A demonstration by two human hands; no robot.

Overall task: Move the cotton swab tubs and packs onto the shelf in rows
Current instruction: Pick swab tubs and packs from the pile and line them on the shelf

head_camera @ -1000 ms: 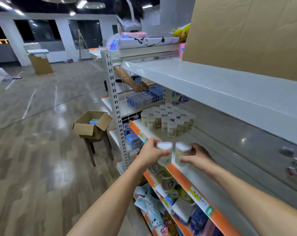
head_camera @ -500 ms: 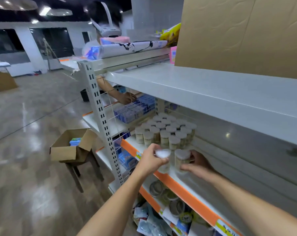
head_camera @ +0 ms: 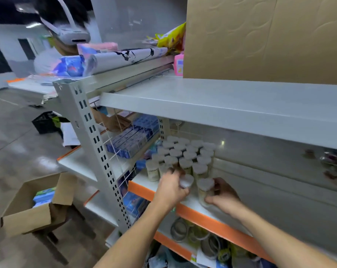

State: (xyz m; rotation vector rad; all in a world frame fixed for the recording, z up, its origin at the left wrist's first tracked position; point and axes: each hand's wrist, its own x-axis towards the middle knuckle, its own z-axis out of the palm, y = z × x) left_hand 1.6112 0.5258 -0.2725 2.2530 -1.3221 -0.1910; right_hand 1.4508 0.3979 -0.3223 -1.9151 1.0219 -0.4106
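Left hand [head_camera: 170,187] grips one white-lidded clear tub [head_camera: 186,181]; right hand [head_camera: 222,195] grips another tub [head_camera: 205,190] at its 3 o'clock, both tubs beside the rows of tubs [head_camera: 183,154] on the shelf [head_camera: 194,203].

Hidden, cropped or blurred around the shelf [head_camera: 185,203]

Left hand [head_camera: 170,187] covers all but the lid of its tub [head_camera: 186,180]; right hand [head_camera: 222,194] wraps the far side of the other tub [head_camera: 205,191], so neither base's contact with the shelf is readable. Tub labels in the cluster [head_camera: 183,153] behind are too blurred to read. Second person [head_camera: 67,26] beyond the shelf is motion-smeared, body hidden by racking. Box [head_camera: 36,206] left of the shelf: contents mostly hidden by flaps. Goods under the shelf are cropped by the bottom edge. Both forearms cropped there too.
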